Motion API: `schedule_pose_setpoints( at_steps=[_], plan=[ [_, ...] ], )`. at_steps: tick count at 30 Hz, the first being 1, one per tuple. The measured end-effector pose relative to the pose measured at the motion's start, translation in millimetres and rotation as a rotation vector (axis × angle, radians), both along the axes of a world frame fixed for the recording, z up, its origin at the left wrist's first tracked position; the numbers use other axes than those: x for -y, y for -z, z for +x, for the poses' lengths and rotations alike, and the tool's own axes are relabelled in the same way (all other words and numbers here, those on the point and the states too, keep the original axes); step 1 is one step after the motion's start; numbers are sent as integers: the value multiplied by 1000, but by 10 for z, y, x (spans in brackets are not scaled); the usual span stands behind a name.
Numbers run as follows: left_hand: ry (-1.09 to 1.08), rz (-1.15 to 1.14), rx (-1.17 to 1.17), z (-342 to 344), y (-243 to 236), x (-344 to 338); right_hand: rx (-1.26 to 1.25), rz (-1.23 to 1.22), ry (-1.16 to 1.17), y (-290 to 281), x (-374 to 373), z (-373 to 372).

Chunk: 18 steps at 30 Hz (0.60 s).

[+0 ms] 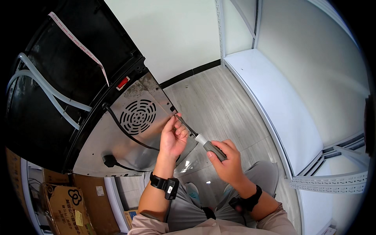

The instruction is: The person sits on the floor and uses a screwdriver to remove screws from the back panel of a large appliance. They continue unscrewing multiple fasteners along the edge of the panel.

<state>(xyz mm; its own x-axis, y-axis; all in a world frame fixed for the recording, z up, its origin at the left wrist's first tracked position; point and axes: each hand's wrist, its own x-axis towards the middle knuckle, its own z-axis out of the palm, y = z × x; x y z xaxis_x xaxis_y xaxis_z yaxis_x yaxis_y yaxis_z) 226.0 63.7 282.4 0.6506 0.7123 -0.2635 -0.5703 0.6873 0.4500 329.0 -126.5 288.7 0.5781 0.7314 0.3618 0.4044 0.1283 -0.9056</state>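
Observation:
My right hand (228, 161) is wrapped round the grey handle of a screwdriver (212, 149). Its dark shaft slants up and left to the right-hand edge of a silver metal panel (98, 147) on a black machine (74, 58). At the shaft's tip, my left hand (174, 138) is closed, thumb and fingertips pinched together beside the panel edge. Whatever lies between those fingertips is too small to make out. A round vent grille (138, 117) is cut in the panel, left of my left hand.
A black power cord (121, 131) with its plug (109, 160) lies across the panel. Pale tubes (53, 92), a ribbon cable (78, 44) and a red switch (123, 83) are on the machine. Cardboard boxes (66, 207) stand lower left. A white shelf (274, 94) runs along the right.

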Motion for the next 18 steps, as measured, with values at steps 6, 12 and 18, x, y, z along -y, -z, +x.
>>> schedule_pose_setpoints(
  at_steps=[6,12,18],
  plan=[
    [9,3,13,-5,12,-11,138,55,73,-44,-26,-21],
    [30,12,15,-32,42,-18,123,50,105,-79,-37,-60],
    [49,85,-94,-30,47,12,-377,-87,72,-55,-63,-1]
  ],
)
